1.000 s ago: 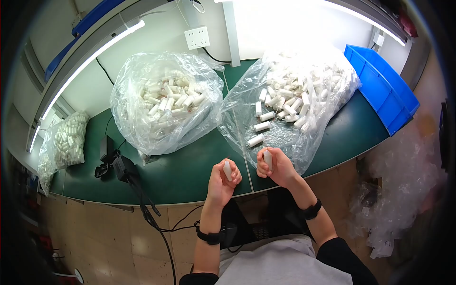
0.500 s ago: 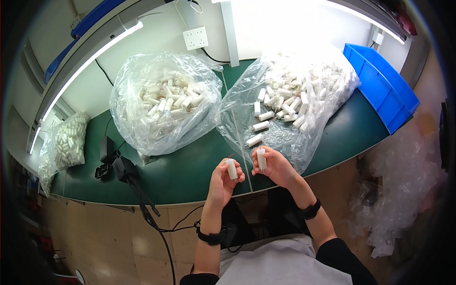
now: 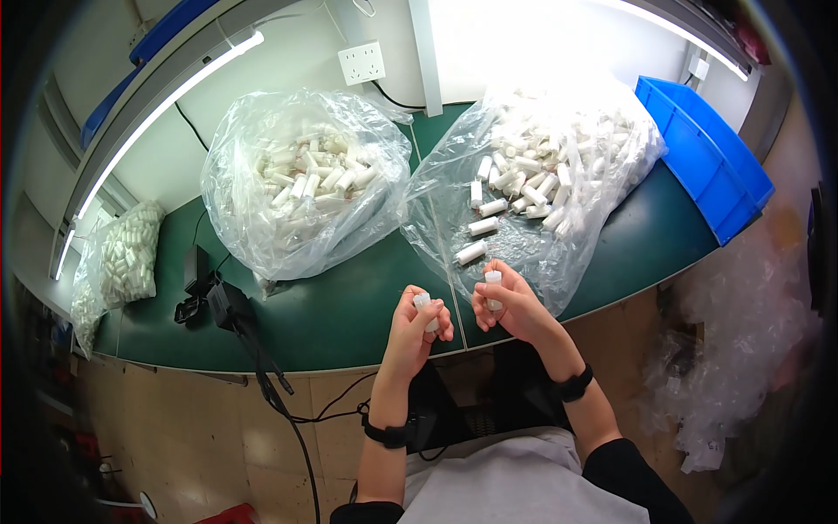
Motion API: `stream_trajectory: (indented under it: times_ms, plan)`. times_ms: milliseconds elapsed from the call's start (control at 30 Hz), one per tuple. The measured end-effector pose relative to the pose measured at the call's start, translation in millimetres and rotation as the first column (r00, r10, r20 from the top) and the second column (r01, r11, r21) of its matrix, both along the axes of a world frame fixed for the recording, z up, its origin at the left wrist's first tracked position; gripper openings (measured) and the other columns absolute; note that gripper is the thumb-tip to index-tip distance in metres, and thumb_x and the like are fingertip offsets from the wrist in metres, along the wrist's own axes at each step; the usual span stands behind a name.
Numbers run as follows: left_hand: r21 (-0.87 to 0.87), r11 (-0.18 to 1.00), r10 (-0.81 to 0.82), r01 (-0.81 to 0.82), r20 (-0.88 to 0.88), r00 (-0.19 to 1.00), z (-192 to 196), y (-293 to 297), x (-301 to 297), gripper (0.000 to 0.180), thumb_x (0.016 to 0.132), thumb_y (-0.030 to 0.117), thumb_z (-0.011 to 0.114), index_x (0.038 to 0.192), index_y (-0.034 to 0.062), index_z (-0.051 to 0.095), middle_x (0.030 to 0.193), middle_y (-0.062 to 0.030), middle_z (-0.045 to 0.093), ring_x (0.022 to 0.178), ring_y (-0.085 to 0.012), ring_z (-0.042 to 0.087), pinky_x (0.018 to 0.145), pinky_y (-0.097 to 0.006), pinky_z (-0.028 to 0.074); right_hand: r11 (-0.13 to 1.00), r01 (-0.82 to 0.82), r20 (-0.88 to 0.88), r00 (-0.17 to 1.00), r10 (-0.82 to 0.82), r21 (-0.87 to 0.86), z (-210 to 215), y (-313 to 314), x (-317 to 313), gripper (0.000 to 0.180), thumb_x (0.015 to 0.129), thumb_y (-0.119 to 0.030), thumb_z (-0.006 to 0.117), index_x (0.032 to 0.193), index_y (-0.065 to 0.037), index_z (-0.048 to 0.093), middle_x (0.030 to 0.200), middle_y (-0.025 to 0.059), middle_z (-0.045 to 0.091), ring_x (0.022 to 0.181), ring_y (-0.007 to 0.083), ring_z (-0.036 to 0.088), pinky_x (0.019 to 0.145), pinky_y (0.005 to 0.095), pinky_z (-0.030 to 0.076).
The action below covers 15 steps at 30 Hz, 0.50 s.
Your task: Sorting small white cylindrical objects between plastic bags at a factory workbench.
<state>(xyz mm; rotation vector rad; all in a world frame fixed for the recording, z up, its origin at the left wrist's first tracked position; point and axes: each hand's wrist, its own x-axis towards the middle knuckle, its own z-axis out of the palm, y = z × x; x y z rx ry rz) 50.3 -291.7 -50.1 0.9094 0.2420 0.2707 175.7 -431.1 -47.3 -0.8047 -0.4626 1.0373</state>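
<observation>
Above the front edge of the green table, my left hand [image 3: 410, 336] closes around a small white cylinder [image 3: 423, 301], with the thumb lying across it. A thin reddish wire shows by those fingertips. Close beside it on the right, my right hand [image 3: 521, 310] grips a second white cylinder [image 3: 494, 279] between thumb and fingers, its top end sticking up. The two cylinders are apart. Just beyond my hands, several loose white cylinders [image 3: 472, 252] lie on the opening of a clear plastic bag [image 3: 550, 284] heaped with more of the same.
Another clear bag [image 3: 240, 240] of white cylinders stands left of centre, and a smaller filled bag [image 3: 131, 258] at the far left. Black power adapters [image 3: 229, 306] with cables lie on the green table [image 3: 327, 327]. A blue bin [image 3: 711, 166] sits at the back right.
Both hands have turned the cylinders, so less of their sides shows, and the thumbs now lie over them. My right hand has shifted slightly right, widening the gap.
</observation>
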Motion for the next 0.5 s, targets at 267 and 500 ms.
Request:
stream_trajectory:
  times_ms: [267,500]
  plan:
    - [0.088,0.996,0.027,-0.031,0.039,0.999,-3.2,-2.8,1.0,0.024,0.086,0.008,0.060,0.084,0.0102,0.036,0.065,-0.0004,0.046,0.051,-0.0078,0.044,0.048,-0.020,0.034,0.999,0.029,0.110,0.994,-0.025,-0.037,-2.4,1.1,-2.1,0.026,0.086,-0.009,0.059,0.093,-0.009,0.034,0.061,0.0038,0.049,0.043,0.0093,0.042,0.040,0.0243,0.036]
    - [0.084,0.994,0.072,-0.074,0.028,0.997,-2.6,-3.8,-1.0,0.009,0.087,0.007,0.052,0.088,0.0063,0.042,0.072,-0.0005,0.044,0.057,-0.0071,0.040,0.054,-0.020,0.031,1.000,-0.004,0.119,0.993,0.002,0.013,-1.7,1.7,-3.0,0.021,0.087,-0.009,0.055,0.103,-0.003,0.043,0.070,0.0022,0.049,0.056,0.0097,0.047,0.054,0.0271,0.044]
